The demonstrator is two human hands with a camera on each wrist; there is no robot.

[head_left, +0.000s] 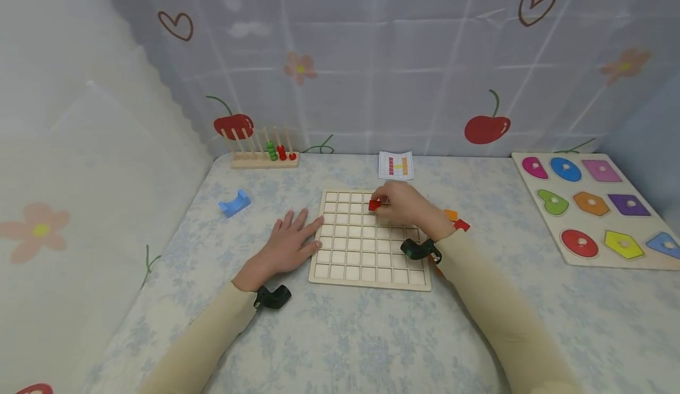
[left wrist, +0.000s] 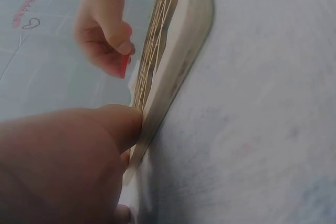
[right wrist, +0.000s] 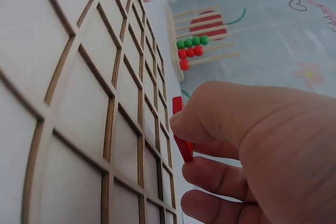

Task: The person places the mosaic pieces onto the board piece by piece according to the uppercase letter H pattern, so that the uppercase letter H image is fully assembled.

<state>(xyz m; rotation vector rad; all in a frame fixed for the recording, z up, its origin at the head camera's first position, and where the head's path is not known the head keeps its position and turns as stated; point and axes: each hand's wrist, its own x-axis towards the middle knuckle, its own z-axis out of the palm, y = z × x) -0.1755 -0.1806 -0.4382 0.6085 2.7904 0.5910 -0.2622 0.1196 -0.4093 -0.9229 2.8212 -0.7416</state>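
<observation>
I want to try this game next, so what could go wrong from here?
The red tile is pinched in the right hand, so it might slip and land crooked on the wooden grid board. The left hand touches the board's left edge, so a push there could slide the board. The right sleeve looks close to the loose orange tile and loose red tile, so it might nudge them.

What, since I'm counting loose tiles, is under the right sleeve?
Just beyond the right sleeve show an orange tile and a loose red tile; an orange sliver peeks out at its left edge. Anything fully beneath is covered.
</observation>
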